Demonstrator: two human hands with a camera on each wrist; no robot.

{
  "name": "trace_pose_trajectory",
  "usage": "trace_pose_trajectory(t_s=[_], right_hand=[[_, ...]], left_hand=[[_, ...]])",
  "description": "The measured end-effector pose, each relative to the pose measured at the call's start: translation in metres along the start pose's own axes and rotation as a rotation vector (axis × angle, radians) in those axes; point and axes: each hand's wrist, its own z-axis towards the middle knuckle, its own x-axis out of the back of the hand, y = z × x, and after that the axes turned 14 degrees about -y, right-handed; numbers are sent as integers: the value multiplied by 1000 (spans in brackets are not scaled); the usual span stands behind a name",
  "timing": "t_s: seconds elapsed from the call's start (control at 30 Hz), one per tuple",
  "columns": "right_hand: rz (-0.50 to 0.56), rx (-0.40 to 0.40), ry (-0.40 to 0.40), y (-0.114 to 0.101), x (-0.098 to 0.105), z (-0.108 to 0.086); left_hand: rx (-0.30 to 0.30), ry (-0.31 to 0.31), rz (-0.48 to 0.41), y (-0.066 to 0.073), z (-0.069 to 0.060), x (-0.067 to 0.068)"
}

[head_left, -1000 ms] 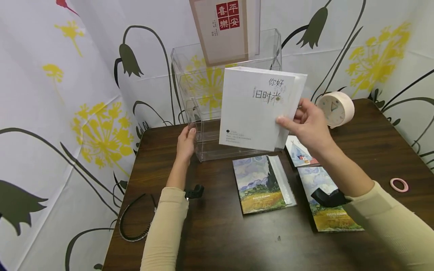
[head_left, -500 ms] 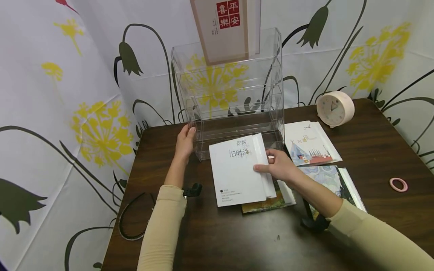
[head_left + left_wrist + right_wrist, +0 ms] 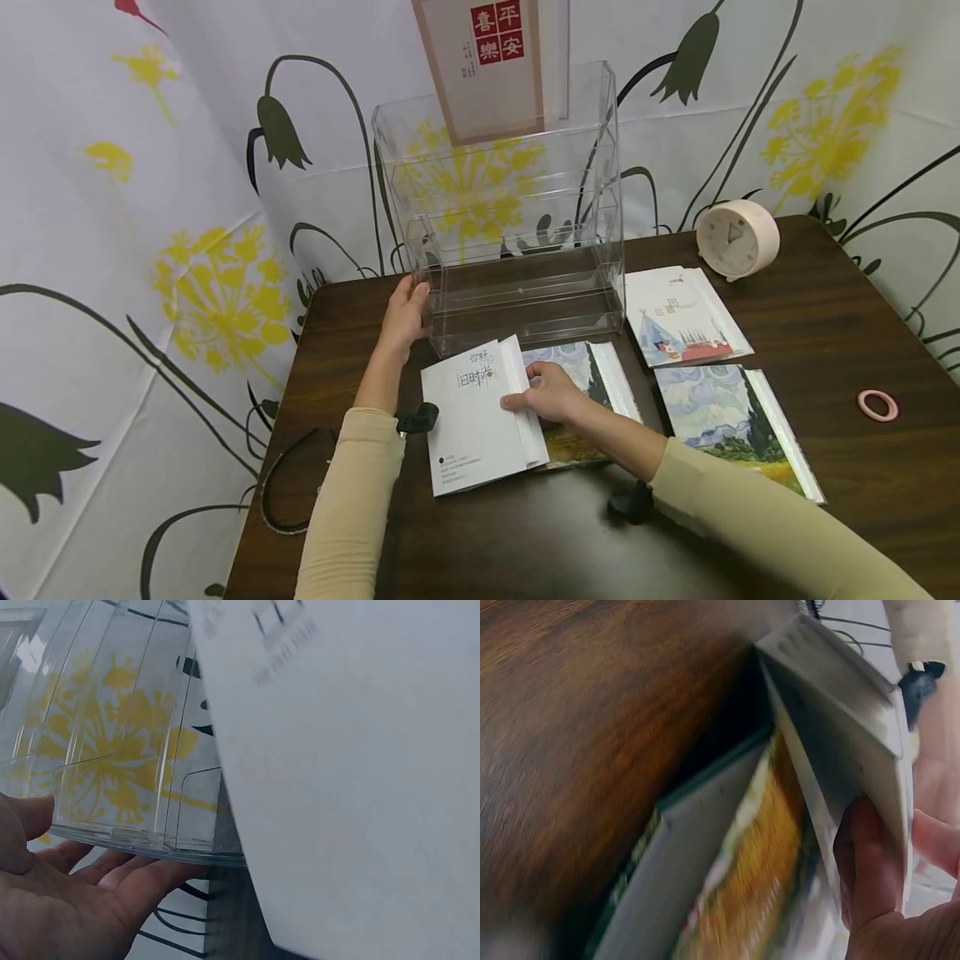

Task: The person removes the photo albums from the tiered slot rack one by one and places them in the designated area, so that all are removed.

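My left hand (image 3: 402, 315) grips the left side edge of a clear acrylic tiered rack (image 3: 615, 200); in the left wrist view the thumb lies on one side and the fingers on the other. A white album (image 3: 468, 425) with Chinese lettering is pinched at its right edge by my right hand (image 3: 551, 392), thumb on the front cover. It is tilted in front of the rack and overlaps a painted-landscape photo album (image 3: 573, 362). The right wrist view shows the fingers behind the white album (image 3: 847, 727), with the painted album (image 3: 765, 832) close by.
A second painted photo album (image 3: 720, 417) and a white album with a tent drawing (image 3: 675, 321) lie at the right. Beyond them are a pink clock (image 3: 738, 239) and a pink ring (image 3: 877, 406). A beige card (image 3: 487, 92) stands in the rack's top. A dark cord-like loop (image 3: 267, 500) lies left.
My right hand has brought the white album down and to the left, from in front of the rack to low over the table. My left hand has stayed on the rack.
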Motion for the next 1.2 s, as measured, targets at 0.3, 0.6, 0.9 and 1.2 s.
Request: trace_pose_trajectory(t_s=[0.3, 0.6, 0.9, 1.2], right_hand=[[19, -23, -22, 2, -25, 16], [-267, -20, -66, -1, -38, 15], [-787, -30, -3, -11, -45, 6], [-961, -5, 20, -18, -39, 8]], left_hand=[[23, 8, 45, 1, -1, -1], [16, 21, 54, -2, 0, -1], [16, 32, 40, -3, 1, 1], [9, 28, 36, -1, 1, -1]])
